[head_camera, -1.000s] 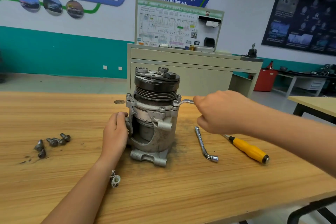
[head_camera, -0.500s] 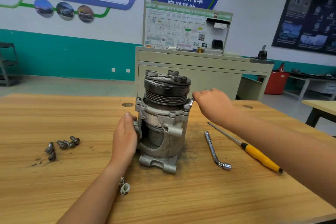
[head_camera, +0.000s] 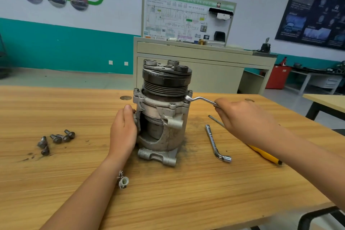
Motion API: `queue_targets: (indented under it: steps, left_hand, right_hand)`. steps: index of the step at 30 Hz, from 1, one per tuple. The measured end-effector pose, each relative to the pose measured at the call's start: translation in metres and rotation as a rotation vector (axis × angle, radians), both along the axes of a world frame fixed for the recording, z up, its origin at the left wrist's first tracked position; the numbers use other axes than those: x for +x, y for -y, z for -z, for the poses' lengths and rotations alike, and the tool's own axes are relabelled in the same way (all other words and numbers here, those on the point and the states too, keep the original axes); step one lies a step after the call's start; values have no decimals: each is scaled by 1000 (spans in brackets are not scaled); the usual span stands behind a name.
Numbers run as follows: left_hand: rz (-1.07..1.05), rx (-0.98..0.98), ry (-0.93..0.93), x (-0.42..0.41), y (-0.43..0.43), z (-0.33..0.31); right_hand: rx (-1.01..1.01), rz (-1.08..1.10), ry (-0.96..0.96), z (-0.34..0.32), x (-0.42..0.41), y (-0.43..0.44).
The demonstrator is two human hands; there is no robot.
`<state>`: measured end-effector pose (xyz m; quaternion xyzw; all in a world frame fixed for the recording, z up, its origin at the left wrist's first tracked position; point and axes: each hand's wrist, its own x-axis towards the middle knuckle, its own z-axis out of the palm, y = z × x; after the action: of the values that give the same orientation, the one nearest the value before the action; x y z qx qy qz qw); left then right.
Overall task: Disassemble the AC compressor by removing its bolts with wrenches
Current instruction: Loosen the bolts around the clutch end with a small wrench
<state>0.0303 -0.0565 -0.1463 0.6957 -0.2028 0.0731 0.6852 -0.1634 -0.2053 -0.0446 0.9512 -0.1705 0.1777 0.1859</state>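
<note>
The AC compressor [head_camera: 164, 117] stands upright in the middle of the wooden table [head_camera: 168, 192], its black pulley on top. My left hand [head_camera: 123, 132] grips its left side, thumb up against the flange. My right hand [head_camera: 242, 119] holds the handle of a bent silver wrench [head_camera: 201, 99], whose ring end sits on a bolt at the right of the flange. Several removed bolts [head_camera: 56, 140] lie loose on the table at the left.
An L-shaped socket wrench [head_camera: 216, 144] lies right of the compressor. A yellow-handled screwdriver [head_camera: 265, 155] lies partly under my right forearm. A small white connector [head_camera: 123, 181] sits by my left forearm. Grey dust surrounds the compressor base. A cabinet stands behind the table.
My right hand has swung the wrench handle outward to the right, away from the pulley. My left hand keeps its hold on the compressor's side.
</note>
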Motion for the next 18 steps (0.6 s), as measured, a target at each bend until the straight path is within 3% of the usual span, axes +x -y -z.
queue_targets:
  steps: [12, 18]
  left_hand:
    - [3, 13, -6, -2, -1, 0]
    - [28, 4, -37, -4, -1, -2]
  right_hand:
    - [-309, 139, -338, -37, 1, -41]
    - [-325, 127, -298, -29, 4, -31]
